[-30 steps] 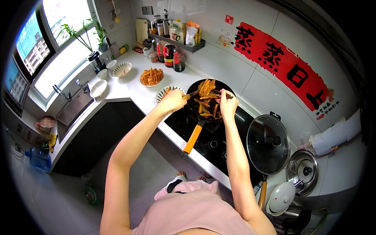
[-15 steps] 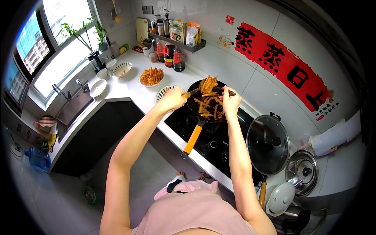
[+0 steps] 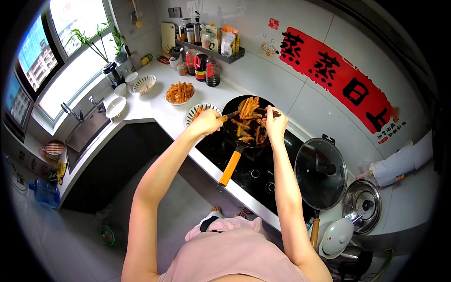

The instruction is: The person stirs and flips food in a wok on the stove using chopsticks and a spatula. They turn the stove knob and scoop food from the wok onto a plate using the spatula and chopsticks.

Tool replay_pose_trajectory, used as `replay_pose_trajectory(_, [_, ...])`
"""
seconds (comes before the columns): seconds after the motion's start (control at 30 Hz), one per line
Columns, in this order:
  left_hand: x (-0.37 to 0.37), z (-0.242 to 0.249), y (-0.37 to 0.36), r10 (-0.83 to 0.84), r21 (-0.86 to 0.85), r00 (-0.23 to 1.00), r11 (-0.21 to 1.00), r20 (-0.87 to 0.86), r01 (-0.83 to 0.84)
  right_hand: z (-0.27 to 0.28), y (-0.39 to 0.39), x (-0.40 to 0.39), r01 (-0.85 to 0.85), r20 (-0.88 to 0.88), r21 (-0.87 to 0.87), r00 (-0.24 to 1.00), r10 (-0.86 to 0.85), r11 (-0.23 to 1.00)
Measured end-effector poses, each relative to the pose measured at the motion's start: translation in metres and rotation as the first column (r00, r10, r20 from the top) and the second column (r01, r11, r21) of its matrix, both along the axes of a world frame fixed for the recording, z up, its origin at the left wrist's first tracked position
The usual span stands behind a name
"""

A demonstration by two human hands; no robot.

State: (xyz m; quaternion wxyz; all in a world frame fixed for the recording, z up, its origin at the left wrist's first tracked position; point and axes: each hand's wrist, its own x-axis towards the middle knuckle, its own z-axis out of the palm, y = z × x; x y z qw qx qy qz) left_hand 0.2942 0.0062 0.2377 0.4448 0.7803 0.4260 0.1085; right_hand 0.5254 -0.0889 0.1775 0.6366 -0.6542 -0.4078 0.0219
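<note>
My left hand (image 3: 208, 122) is closed round the handle of a spatula (image 3: 229, 115) that reaches over the black wok (image 3: 233, 102). A heap of orange-brown fried strips (image 3: 249, 108) rests on the spatula's hidden head. My right hand (image 3: 277, 123) pinches dark chopsticks (image 3: 273, 114), whose tips lie against the heap. More browned strips (image 3: 244, 130) sit in the wok below. Partly behind my left hand is a striped bowl (image 3: 191, 112) with some strips in it. The wok's orange handle (image 3: 230, 165) points toward me.
A heaped plate of fried strips (image 3: 180, 93) stands on the counter behind the striped bowl. Right of the black hob (image 3: 221, 152) is a glass-lidded pan (image 3: 321, 171), with a white pot (image 3: 337, 237) nearby. Sauce bottles (image 3: 213, 73) line the wall.
The heap on the spatula sits slightly lower in the wok, and its strips have shifted a little. Both hands keep their holds.
</note>
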Motion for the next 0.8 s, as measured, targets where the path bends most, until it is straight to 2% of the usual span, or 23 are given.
replay_pose_trajectory(0.17, [0.000, -0.005, 0.004, -0.014, -0.034, 0.999, 0.999, -0.039, 0.013, 0.003, -0.002, -0.001, 0.007, -0.020, -0.035, 1.000, -0.008, 0.999])
replay_pose_trajectory(0.23, [0.001, -0.018, 0.015, -0.018, -0.037, 0.999, 0.999, 0.044, 0.020, 0.011, -0.002, -0.001, 0.019, 0.012, -0.010, 1.000, -0.019, 1.000])
replay_pose_trajectory(0.27, [0.000, -0.007, 0.008, -0.016, 0.041, 1.000, 0.999, 0.010, 0.015, 0.012, -0.003, -0.001, 0.029, 0.044, 0.015, 0.999, -0.030, 0.999])
replay_pose_trajectory(0.3, [0.000, -0.008, 0.006, -0.015, 0.039, 1.000, 0.999, 0.010, 0.015, 0.010, -0.003, 0.000, 0.029, 0.044, 0.013, 0.999, -0.029, 1.000])
replay_pose_trajectory(0.43, [-0.004, -0.006, -0.011, 0.026, -0.008, 1.000, 1.000, 0.012, -0.026, -0.003, -0.005, 0.000, 0.021, 0.022, -0.013, 1.000, -0.021, 1.000])
replay_pose_trajectory(0.57, [-0.005, -0.008, -0.010, 0.044, -0.012, 0.999, 0.999, -0.022, -0.044, -0.005, -0.005, -0.002, 0.000, -0.071, -0.035, 0.997, -0.003, 0.999])
replay_pose_trajectory(0.63, [-0.004, -0.007, -0.002, -0.016, 0.067, 0.998, 0.998, 0.059, 0.012, 0.004, -0.001, 0.005, 0.023, 0.021, -0.028, 1.000, -0.022, 0.999])
replay_pose_trajectory(0.67, [-0.003, 0.000, 0.001, -0.022, 0.055, 0.998, 0.998, 0.058, 0.019, 0.012, -0.002, 0.003, 0.032, 0.019, -0.010, 0.999, -0.032, 0.999])
replay_pose_trajectory(0.7, [-0.003, 0.006, 0.001, -0.022, 0.113, 0.999, 0.993, 0.031, 0.018, 0.014, -0.001, 0.004, 0.032, 0.017, -0.012, 0.999, -0.032, 0.999])
replay_pose_trajectory(0.8, [-0.004, 0.015, -0.003, 0.002, 0.089, 1.000, 0.996, 0.007, -0.003, 0.018, -0.001, 0.006, 0.029, 0.077, 0.019, 0.997, -0.031, 0.999])
